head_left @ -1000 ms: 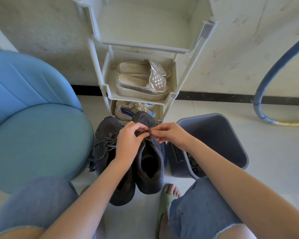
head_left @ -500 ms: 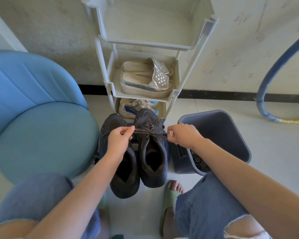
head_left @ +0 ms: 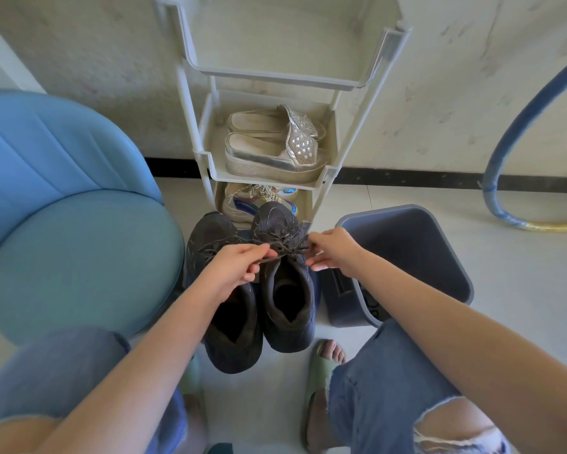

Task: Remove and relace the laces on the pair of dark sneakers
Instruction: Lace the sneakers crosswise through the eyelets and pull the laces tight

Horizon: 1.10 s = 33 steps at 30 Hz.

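Head view: two dark sneakers stand side by side on the floor, toes toward the shoe rack (head_left: 206,165). The left hand (head_left: 233,270) pinches the lace (head_left: 285,245) between thumb and fingers. The right hand (head_left: 332,252) pinches it at the far side of the sneaker by the bin (head_left: 288,290). The lace runs across that shoe's eyelets. The second sneaker (head_left: 229,329) touches it, beside the blue chair (head_left: 79,257). The grey bin (head_left: 439,257) stands just right.

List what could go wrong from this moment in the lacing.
1. The left hand and right hand each pinch the lace out sideways, and nothing pins the laced sneaker. It may tip or slide against the other sneaker.
2. The other sneaker's loose laces lie close and could tangle in.
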Motion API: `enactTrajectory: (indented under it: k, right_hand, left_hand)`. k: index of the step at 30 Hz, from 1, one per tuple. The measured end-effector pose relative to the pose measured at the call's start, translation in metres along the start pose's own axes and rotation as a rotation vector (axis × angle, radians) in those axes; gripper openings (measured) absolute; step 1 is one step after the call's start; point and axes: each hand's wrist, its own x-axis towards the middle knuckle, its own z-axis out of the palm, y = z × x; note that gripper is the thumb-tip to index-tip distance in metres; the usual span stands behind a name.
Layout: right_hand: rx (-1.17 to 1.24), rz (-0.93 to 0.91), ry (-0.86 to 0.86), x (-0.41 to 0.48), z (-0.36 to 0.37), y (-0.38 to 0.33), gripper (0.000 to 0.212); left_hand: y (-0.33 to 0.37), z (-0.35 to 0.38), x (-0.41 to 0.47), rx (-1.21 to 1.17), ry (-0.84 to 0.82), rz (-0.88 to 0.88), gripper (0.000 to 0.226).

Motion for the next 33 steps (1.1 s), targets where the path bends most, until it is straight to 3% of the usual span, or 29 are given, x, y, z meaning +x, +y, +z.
enactTrajectory:
  k: [1,5,7,8,9,10,12,13,14,16,19,23,33]
  right_hand:
    - [-0.16,-0.027,-0.007,0.001,-0.002,0.003,0.018]
    - [-1.255,-0.363,0.118,0.0,-0.011,0.007,0.016]
    - [-1.499,-0.505,0.204,0.003,-0.013,0.008,0.021]
    - [-1.511,-0.516,0.246,0.007,-0.014,0.011,0.021]
    - [-1.365,-0.463,0.285,0.009,-0.015,0.014,0.018]
    - [-1.092,-0.361,0.292,0.01,-0.016,0.014,0.014]
    - [-0.333,-0.101,0.124,0.011,-0.018,0.012,0.011]
    - [-0.043,-0.015,0.052,0.01,-0.02,0.01,0.013]
    - [0.098,0.032,0.005,0.01,-0.023,0.011,0.015]
    - [-0.039,0.025,-0.031,0.01,-0.028,0.015,0.018]
    - [-0.614,-0.084,-0.009,0.008,-0.03,0.022,0.024]
    - [-1.01,-0.225,0.148,0.008,-0.025,0.019,0.022]
    - [-1.003,-0.205,0.278,0.011,-0.03,0.022,0.008]
  left_hand:
    - [0.001,-0.001,0.0,-0.062,0.051,0.003,0.022]
    - [0.002,-0.004,0.001,-0.431,0.136,-0.082,0.025]
    - [0.002,-0.003,-0.002,-0.487,0.139,-0.1,0.028]
    - [0.003,-0.004,-0.003,-0.513,0.133,-0.101,0.029]
    - [0.004,-0.005,-0.005,-0.543,0.126,-0.104,0.03]
    - [0.005,-0.006,-0.007,-0.565,0.121,-0.105,0.031]
    - [0.007,-0.007,-0.007,-0.557,0.111,-0.11,0.03]
    - [0.008,-0.007,-0.006,-0.54,0.101,-0.12,0.031]
    - [0.007,-0.008,-0.006,-0.52,0.089,-0.129,0.032]
    - [0.006,-0.008,-0.004,-0.485,0.092,-0.137,0.03]
    - [0.005,-0.009,-0.004,-0.42,0.143,-0.106,0.031]
    - [0.004,-0.011,-0.005,-0.386,0.185,-0.084,0.032]
    - [-0.001,-0.005,0.002,-0.264,0.252,-0.05,0.03]
